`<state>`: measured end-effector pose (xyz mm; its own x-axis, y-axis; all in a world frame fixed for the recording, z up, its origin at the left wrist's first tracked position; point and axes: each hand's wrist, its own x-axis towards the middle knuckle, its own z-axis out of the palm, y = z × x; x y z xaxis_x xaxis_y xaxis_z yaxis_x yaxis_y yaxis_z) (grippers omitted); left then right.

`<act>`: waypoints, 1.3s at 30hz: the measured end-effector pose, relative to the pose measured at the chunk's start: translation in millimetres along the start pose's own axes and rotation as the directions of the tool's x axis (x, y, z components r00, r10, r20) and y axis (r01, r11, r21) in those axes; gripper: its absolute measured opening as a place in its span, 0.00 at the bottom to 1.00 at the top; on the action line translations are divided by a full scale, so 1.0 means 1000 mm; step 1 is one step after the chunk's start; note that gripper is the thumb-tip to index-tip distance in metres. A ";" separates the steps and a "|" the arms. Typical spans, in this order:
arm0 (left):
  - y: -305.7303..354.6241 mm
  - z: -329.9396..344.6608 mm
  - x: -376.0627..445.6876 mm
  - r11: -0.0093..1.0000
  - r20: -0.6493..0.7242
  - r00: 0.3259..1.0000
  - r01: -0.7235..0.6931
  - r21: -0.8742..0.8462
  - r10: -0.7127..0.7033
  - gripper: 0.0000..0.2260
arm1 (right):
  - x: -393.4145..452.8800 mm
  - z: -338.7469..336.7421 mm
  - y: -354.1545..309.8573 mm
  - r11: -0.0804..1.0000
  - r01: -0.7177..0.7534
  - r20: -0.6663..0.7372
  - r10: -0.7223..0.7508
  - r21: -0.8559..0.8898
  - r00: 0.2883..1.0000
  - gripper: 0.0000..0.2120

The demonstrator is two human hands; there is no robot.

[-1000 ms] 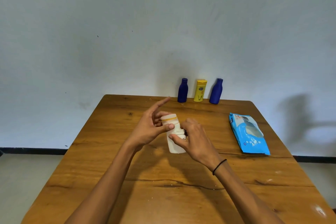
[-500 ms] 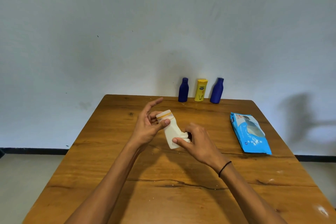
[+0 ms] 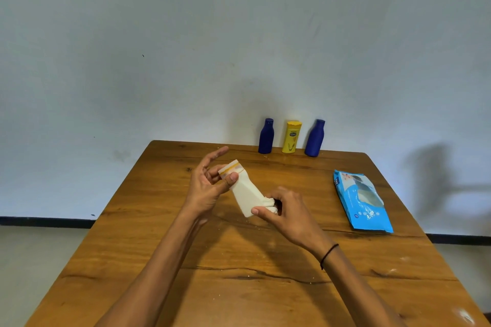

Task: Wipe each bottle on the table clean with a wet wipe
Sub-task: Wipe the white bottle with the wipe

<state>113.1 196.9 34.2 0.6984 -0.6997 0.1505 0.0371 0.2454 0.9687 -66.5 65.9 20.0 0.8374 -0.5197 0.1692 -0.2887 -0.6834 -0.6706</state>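
Centrally, bottle in hand: a white bottle point(image 3: 245, 192) with an orange band near its cap sits at the middle of the frame, lifted clear of the tabletop point(image 3: 239, 287).
Long axis: tilted, cap end toward the upper left of the frame, base toward the lower right.
Left hand: the left hand point(image 3: 206, 188) pinches the cap end between thumb and fingers, with the forefinger stretched out and free.
Right hand: the right hand point(image 3: 288, 211) is closed around a bunched white wet wipe point(image 3: 269, 203) and presses it against the bottle's base end.
Which way the bottle lies from the wipe: up and to the left of the right hand, so the likely stroke runs along the slanted body toward the cap.
Nearer hand: both touch the bottle; the right one carries the wipe, the left one steadies.
Other bottles: two dark blue bottles point(image 3: 266, 136) point(image 3: 315, 138) flank a yellow bottle point(image 3: 292, 137), upright in a row at the far edge of the tabletop, upper centre of the frame, well apart from both hands.
Wipe packet: a blue packet point(image 3: 362, 202) lies flat at the right of the frame, nearer the right hand.
Judged progress: whether the three upright bottles are already wiped cannot be told.
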 end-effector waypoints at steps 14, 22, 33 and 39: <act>-0.007 0.016 -0.014 0.994 -0.323 0.943 0.047 -0.102 -0.078 0.25 | -0.010 0.031 -0.023 0.928 -0.013 -0.543 0.229 0.371 0.808 0.17; -0.011 0.038 -0.023 0.975 -0.357 0.916 0.125 -0.182 -0.184 0.18 | -0.007 0.039 -0.028 0.956 0.235 -0.490 -0.293 -0.176 0.821 0.14; -0.014 0.051 -0.039 0.952 -0.431 0.869 0.129 -0.277 -0.243 0.16 | 0.003 0.031 -0.024 0.982 0.052 -0.595 -0.152 -0.182 0.789 0.10; -0.016 0.055 -0.043 0.949 -0.449 0.860 0.117 -0.294 -0.245 0.14 | 0.007 0.025 -0.021 0.980 0.017 -0.629 -0.139 -0.196 0.764 0.10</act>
<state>43.0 186.4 23.4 0.9119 -0.3604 -0.1963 0.3267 0.3480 0.8787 -43.2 89.8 17.5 0.3882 -0.6248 0.6774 -0.3597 -0.7795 -0.5129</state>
